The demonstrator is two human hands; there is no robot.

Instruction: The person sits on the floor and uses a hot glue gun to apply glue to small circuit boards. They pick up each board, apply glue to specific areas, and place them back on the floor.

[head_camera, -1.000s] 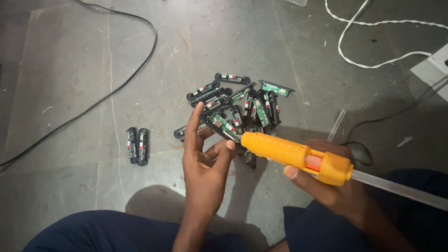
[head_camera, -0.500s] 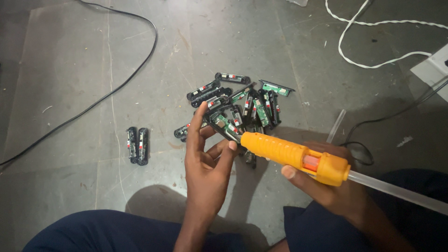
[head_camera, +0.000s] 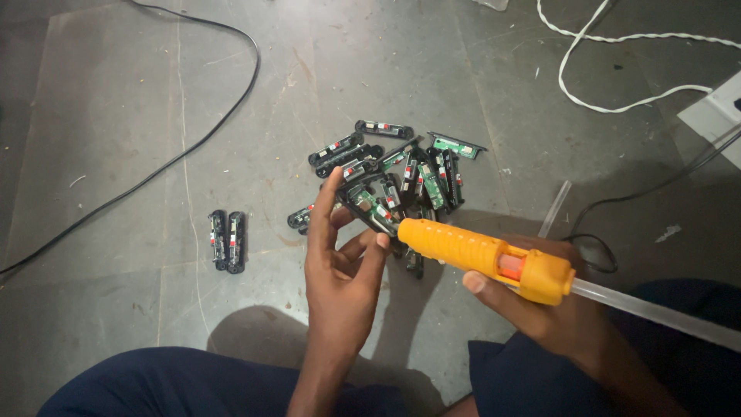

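Your left hand (head_camera: 340, 270) holds a small black holder with a green circuit board (head_camera: 369, 205) above the floor (head_camera: 116, 116); its fingers (head_camera: 324, 208) are clamped on the part, index along the far edge, thumb and the rest under the near end. Your right hand (head_camera: 540, 309) is wrapped shut round the grip of the yellow glue gun (head_camera: 486, 259), a clear glue stick (head_camera: 656, 313) trailing from the back.

Change over the last second: slight. The gun's nozzle has crept a little nearer the held part and now sits just beside its near end, at your left fingertips; whether it touches I cannot tell. The left hand has tilted the piece slightly toward the nozzle. My judgement: you are at the point of applying glue, no bead visible yet.

The pile of like parts (head_camera: 401, 166) lies on the floor just beyond your hands. Two finished-looking black pieces (head_camera: 228, 241) lie side by side, well apart to the left. A black cable (head_camera: 177, 158) and a white cord (head_camera: 602, 69) cross the floor.
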